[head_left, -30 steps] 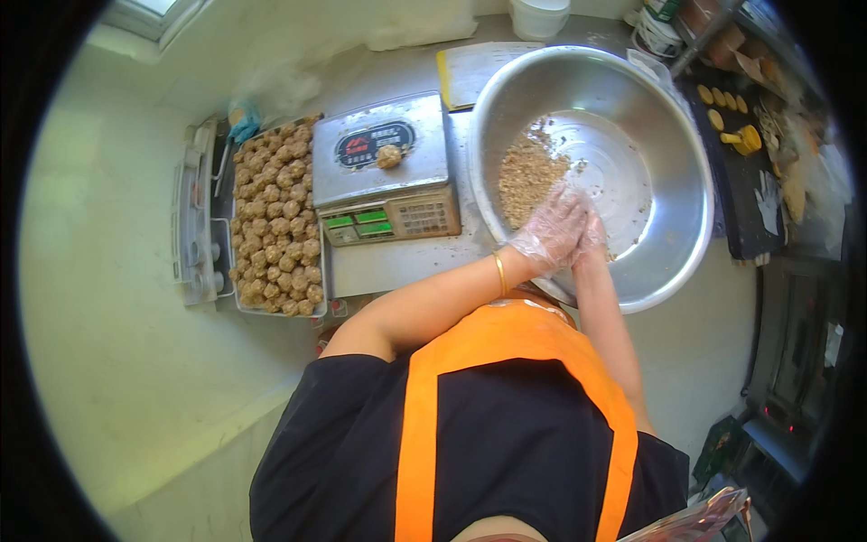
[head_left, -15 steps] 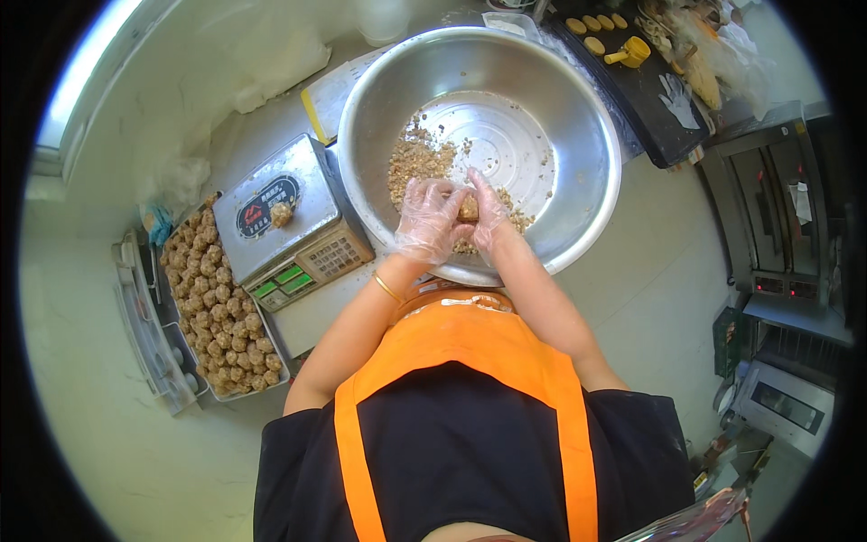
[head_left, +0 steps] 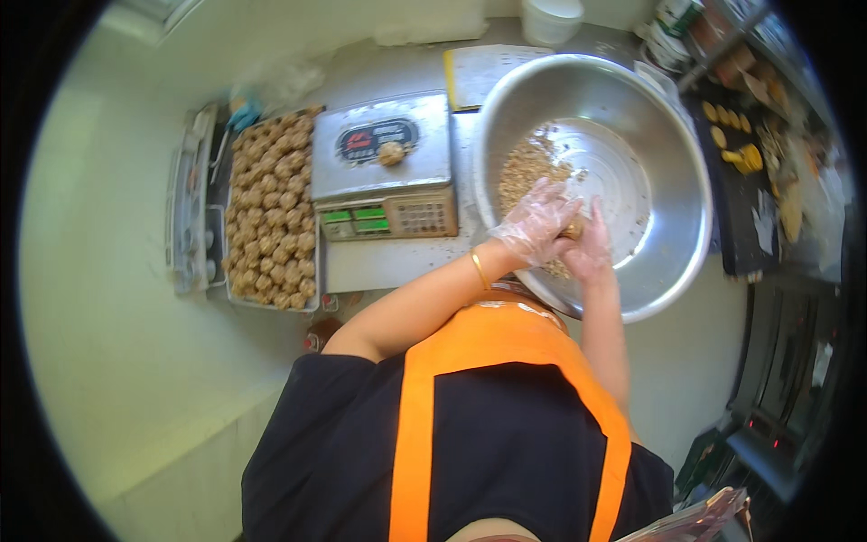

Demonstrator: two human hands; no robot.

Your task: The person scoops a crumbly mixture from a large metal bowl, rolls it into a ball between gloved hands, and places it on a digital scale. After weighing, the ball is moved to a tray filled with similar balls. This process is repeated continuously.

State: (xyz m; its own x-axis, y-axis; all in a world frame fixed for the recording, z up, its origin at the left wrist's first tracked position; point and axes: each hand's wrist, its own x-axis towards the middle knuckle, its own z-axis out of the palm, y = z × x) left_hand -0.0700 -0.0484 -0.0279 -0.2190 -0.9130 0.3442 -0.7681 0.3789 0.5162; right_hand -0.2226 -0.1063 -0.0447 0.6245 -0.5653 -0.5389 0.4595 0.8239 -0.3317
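Observation:
My left hand (head_left: 540, 220) and my right hand (head_left: 591, 248), both in clear plastic gloves, are cupped together over the near side of a big steel basin (head_left: 697, 194). Between the palms they hold a brown ball of crumbly mixture (head_left: 573, 229), partly covered by the fingers. Loose chopped crumbs of the same mixture (head_left: 528, 172) lie in the left part of the basin. Left of the basin stands a digital scale (head_left: 361, 185) with one finished-looking ball (head_left: 391, 154) on its metal plate.
A tray heaped with several rows of brown balls (head_left: 271, 212) sits left of the scale. A white tub (head_left: 552, 22) stands behind the basin. To the right, a dark baking tray (head_left: 736, 203) carries flat round pieces, a yellow scoop (head_left: 744, 159) and a glove (head_left: 765, 224).
The head view has turned left, so basin, scale and tray appear shifted to the right. Both hands stay together around the ball over the basin.

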